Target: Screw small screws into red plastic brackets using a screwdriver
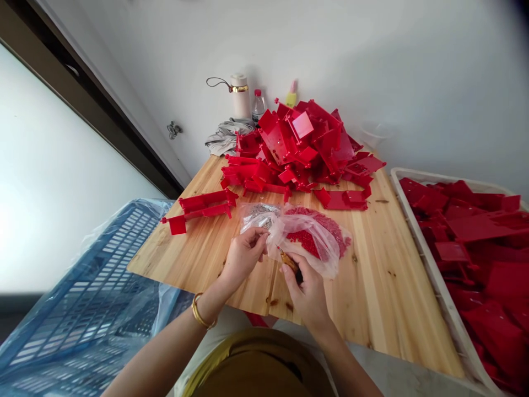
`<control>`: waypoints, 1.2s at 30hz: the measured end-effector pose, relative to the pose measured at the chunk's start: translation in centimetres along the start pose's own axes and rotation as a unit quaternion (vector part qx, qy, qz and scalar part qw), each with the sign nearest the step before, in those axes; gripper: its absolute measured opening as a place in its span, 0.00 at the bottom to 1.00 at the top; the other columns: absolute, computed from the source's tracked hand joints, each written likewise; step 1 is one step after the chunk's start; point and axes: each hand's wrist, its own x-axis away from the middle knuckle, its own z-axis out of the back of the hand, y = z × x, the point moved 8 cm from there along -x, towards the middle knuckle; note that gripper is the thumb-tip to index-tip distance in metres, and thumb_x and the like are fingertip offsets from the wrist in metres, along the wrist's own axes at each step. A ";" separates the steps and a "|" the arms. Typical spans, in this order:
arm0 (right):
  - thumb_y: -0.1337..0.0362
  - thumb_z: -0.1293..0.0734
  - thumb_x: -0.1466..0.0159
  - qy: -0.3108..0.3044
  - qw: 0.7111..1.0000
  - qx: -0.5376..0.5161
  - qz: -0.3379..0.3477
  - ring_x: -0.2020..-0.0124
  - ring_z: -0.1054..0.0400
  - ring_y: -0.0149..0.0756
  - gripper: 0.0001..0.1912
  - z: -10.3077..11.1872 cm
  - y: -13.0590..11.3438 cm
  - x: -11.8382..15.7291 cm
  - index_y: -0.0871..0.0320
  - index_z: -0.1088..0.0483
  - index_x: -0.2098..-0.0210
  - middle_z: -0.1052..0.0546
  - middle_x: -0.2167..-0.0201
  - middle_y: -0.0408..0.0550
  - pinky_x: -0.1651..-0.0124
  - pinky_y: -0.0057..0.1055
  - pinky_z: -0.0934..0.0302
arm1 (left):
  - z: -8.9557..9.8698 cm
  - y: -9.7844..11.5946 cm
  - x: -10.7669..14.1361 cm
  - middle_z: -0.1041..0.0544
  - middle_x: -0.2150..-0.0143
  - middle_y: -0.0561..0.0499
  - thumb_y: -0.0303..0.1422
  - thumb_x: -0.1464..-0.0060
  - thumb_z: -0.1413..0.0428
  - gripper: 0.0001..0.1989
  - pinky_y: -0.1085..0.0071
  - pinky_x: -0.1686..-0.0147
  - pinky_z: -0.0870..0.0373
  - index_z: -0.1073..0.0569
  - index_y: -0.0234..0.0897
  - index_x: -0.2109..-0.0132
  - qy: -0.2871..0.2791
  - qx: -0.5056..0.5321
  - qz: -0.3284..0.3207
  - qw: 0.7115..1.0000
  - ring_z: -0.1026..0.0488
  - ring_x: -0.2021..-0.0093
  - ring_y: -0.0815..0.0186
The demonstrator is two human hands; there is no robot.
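My left hand (244,251) is closed in a pinch beside a clear bag of small silver metal pieces (264,212); anything between its fingertips is too small to make out. My right hand (305,286) grips a small hand tool with an amber-and-black handle (290,262). Its tip points up and left toward my left fingertips, and its exact kind is unclear. Just beyond both hands, a clear plastic bag (326,242) holds many tiny red pieces (303,241). Two long red plastic parts (202,205) lie to the left of the bags.
A heap of red plastic parts (297,146) covers the back of the wooden table (372,286). Behind it stand a white flask (240,98) and a small bottle (258,105). A white crate (417,237) of red parts is at right, a blue crate (78,309) at left.
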 end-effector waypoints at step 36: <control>0.53 0.39 0.27 0.059 0.976 -0.209 -0.013 0.74 0.28 0.34 0.16 0.5 2.1 -0.5 0.52 0.32 0.45 0.20 0.65 0.49 0.76 0.27 0.33 | 2.5 15.7 -9.3 0.20 0.57 0.46 0.31 0.37 0.46 0.13 0.67 0.56 0.27 0.27 0.37 0.47 0.115 -0.174 -0.305 0.929 0.23 0.60 0.62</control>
